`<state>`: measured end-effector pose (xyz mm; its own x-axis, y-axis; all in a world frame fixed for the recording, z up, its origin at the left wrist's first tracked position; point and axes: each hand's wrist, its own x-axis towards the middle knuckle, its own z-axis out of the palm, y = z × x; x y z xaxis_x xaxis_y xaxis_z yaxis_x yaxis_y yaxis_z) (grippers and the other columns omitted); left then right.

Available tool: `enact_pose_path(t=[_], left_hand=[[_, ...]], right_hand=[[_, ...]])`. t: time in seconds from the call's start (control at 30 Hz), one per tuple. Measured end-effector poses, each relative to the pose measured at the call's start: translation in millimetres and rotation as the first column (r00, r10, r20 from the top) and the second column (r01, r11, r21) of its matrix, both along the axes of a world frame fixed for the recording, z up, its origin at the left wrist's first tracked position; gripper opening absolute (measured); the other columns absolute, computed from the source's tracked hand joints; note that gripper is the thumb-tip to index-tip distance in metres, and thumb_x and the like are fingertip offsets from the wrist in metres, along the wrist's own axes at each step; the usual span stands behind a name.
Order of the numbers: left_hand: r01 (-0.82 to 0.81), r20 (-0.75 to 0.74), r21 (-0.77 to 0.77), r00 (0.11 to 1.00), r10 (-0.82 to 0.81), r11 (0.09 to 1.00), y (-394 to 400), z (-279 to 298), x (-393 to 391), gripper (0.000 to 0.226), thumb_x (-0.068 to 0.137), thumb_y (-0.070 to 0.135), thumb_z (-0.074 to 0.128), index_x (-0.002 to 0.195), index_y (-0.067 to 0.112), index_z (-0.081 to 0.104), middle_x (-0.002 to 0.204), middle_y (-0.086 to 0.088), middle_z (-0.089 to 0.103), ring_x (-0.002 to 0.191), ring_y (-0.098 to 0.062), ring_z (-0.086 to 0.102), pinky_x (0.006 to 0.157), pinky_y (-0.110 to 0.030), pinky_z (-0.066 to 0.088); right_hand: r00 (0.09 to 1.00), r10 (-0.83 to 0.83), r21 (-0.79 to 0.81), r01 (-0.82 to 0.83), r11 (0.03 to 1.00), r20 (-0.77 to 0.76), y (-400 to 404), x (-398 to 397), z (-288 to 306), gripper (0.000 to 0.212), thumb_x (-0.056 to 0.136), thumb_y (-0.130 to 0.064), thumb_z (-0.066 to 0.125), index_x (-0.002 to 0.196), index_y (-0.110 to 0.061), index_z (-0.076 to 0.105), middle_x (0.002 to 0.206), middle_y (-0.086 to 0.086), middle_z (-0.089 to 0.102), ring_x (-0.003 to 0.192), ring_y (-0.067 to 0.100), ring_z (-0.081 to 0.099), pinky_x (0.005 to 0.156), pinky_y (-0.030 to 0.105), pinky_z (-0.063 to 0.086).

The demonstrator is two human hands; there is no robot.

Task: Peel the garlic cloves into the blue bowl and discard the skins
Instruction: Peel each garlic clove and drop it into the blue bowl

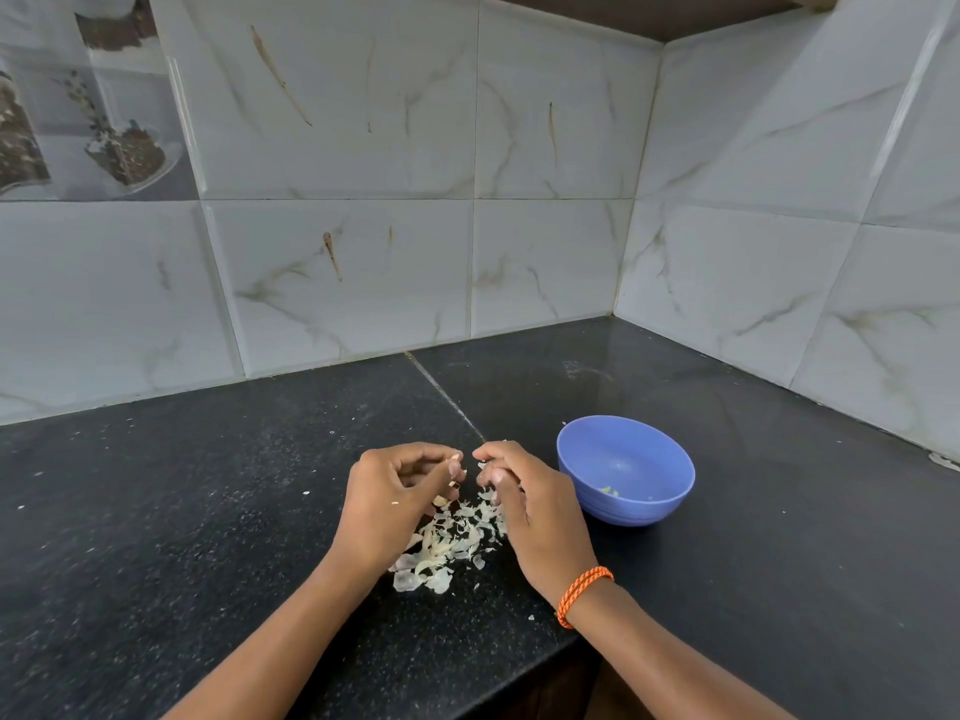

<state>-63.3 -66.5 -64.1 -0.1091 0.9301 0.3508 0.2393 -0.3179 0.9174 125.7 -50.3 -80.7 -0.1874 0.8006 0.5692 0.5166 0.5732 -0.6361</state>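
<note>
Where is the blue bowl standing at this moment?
In the head view, the blue bowl stands on the black counter, just right of the right hand, near the tiled corner.

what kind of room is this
Most likely a home kitchen corner: a dark stone countertop against marble-look wall tiles, with a blue bowl and garlic skins on it.

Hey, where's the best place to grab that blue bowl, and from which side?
Probably grip the blue bowl by its rim on the right, coming from above. It stands upright and open, that side is free, and the right hand crowds its left.
</note>
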Motion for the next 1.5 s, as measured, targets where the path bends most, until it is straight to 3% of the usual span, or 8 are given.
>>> enact_pose_path(t=[0.2,0.4,0.53,0.6,0.77,0.9,1.13,1.5], left_hand=[[-0.016,-0.032,-0.018,0.999,0.015,1.0,0.8,-0.6,1.2,0.011,0.09,0.014,0.087,0.099,0.02,0.087,0.082,0.001,0.083,0.076,-0.019,0.08,0.077,-0.036,0.067],[0.019,-0.03,-0.037,0.999,-0.02,0.999,1.8,0.1,0.8,0.016,0.087,0.01,0.088,0.101,0.017,0.087,0.087,0.001,0.084,0.082,-0.019,0.082,0.082,-0.035,0.068],[0.034,-0.028,-0.056,0.999,-0.035,0.998,4.7,-1.3,-0.1,0.017,0.087,0.009,0.088,0.104,0.013,0.086,0.09,0.0,0.084,0.084,-0.018,0.082,0.083,-0.032,0.067],[0.043,-0.025,-0.061,0.999,-0.045,0.997,4.4,-1.0,1.0,0.016,0.088,0.007,0.087,0.104,0.012,0.086,0.09,0.001,0.084,0.084,-0.017,0.082,0.083,-0.03,0.067],[0.056,-0.056,-0.06,0.997,-0.06,0.997,4.8,-1.1,-0.2,0.016,0.091,0.006,0.084,0.104,0.014,0.086,0.09,0.001,0.084,0.085,-0.016,0.082,0.082,-0.029,0.066],[0.035,-0.04,-0.056,0.998,-0.038,0.998,2.6,1.0,0.4,0.01,0.09,0.005,0.085,0.099,0.01,0.086,0.084,-0.005,0.083,0.08,-0.021,0.082,0.079,-0.034,0.068],[-0.005,-0.11,-0.031,0.994,0.001,1.0,0.2,2.7,0.7,0.006,0.087,0.016,0.089,0.085,0.014,0.083,0.071,-0.006,0.079,0.067,-0.023,0.079,0.071,-0.041,0.069],[0.041,-0.133,-0.006,0.99,-0.041,0.999,-1.4,3.5,2.5,0.008,0.09,0.021,0.088,0.084,0.017,0.083,0.074,-0.006,0.079,0.069,-0.024,0.079,0.074,-0.045,0.068]], right_hand=[[0.996,-0.059,0.062,0.054,0.997,0.074,4.7,-1.0,-1.8,0.005,0.101,-0.027,0.071,0.102,-0.031,0.068,0.081,-0.013,0.069,0.079,0.01,0.067,0.066,0.04,0.057],[0.995,-0.026,0.05,0.022,0.999,0.091,5.8,-1.3,-1.3,0.025,0.102,-0.005,0.063,0.115,-0.024,0.074,0.102,-0.009,0.072,0.095,0.007,0.067,0.082,0.033,0.059],[0.995,-0.067,0.076,0.062,0.995,0.067,6.5,-1.1,-2.6,0.005,0.101,-0.021,0.073,0.096,-0.023,0.074,0.085,-0.009,0.068,0.078,0.01,0.067,0.068,0.037,0.058],[0.993,-0.078,0.083,0.071,0.994,0.086,5.5,-1.2,-2.7,0.015,0.105,-0.025,0.067,0.092,-0.021,0.073,0.078,-0.008,0.067,0.072,0.011,0.065,0.065,0.04,0.057],[0.989,-0.067,0.125,0.05,0.991,0.135,2.2,-2.1,1.6,0.022,0.098,-0.003,0.068,0.111,-0.021,0.073,0.108,-0.011,0.058,0.093,0.009,0.061,0.078,0.028,0.057],[0.99,-0.094,0.168,0.076,0.983,0.106,-1.8,-1.4,5.2,0.012,0.102,-0.012,0.068,0.106,-0.023,0.073,0.104,-0.013,0.055,0.088,0.007,0.06,0.071,0.025,0.054],[0.989,0.004,0.127,-0.023,0.992,0.145,-2.6,-1.8,3.9,0.038,0.093,0.002,0.072,0.12,-0.025,0.07,0.119,-0.015,0.042,0.11,0.002,0.053,0.088,0.015,0.049],[0.993,-0.039,0.185,0.017,0.983,0.115,1.0,0.7,-3.1,0.029,0.101,-0.015,0.068,0.127,-0.029,0.071,0.112,-0.014,0.067,0.108,0.003,0.059,0.088,0.023,0.053]])
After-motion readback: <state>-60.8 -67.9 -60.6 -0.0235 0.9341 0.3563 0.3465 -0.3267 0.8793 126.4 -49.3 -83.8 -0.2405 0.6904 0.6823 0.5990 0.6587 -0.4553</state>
